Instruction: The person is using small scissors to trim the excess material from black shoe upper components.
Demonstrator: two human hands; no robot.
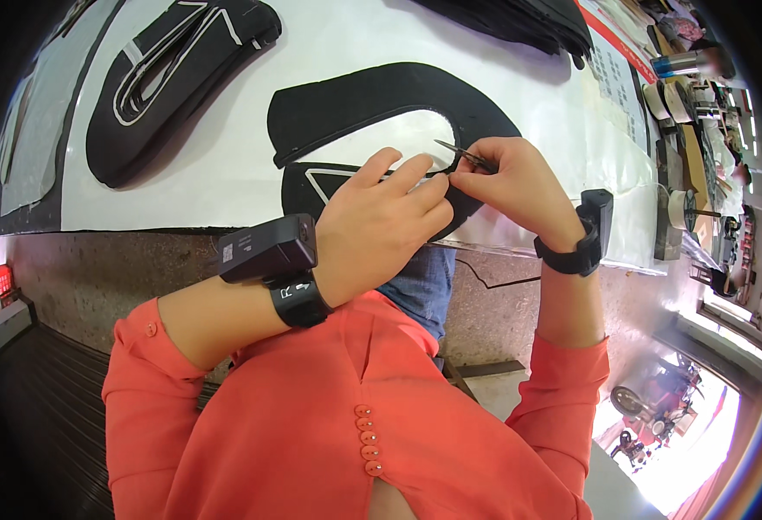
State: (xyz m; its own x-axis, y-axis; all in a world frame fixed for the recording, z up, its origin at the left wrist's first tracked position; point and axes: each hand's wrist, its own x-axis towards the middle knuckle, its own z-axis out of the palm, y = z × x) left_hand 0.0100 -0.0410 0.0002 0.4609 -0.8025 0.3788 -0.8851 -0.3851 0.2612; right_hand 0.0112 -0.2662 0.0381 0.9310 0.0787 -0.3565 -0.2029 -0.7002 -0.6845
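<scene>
A black U-shaped fabric piece (pixel 355 100) with white trim lines lies flat on the white-covered table, curving around to the right. My left hand (pixel 385 212) is on its near arm, bent fingers holding the fabric by the inner edge; the thumb is hidden beneath. My right hand (pixel 515 178) grips small dark scissors (pixel 463 153), whose thin pointed blades stick out leftward over the curve's inner edge. The thumb and index finger of that hand meet at the fabric edge, close against the left fingertips.
A thick stack of similar black pieces (pixel 168 95) with white trim sits at the left. More black fabric (pixel 519 26) lies at the far edge. White spools (pixel 677 102) and a metal bottle (pixel 688 63) stand at the right. The table's front edge (pixel 173 230) runs close to my body.
</scene>
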